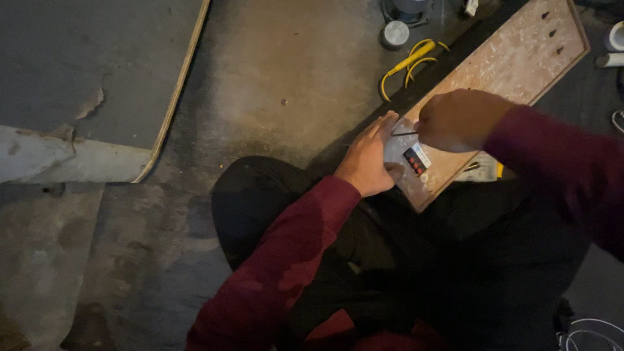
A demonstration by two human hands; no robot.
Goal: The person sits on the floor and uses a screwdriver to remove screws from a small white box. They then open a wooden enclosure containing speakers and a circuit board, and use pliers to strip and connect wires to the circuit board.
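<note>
My left hand (369,158) grips a small pale box-shaped device (406,156) with a dark panel and red marks, pressing it on the near corner of a worn wooden board (513,55). My right hand (458,119) is closed around a thin dark tool (404,134) whose tip points left at the top of the device, between my two hands. Both arms wear dark red sleeves. I sit on the floor, my black trousers below the board.
A yellow cable (413,64) and a round grey can (394,34) lie on the concrete floor beyond the board. A large flat panel (97,71) with a pale edge lies at the left. White cylinders (613,49) sit at the right edge.
</note>
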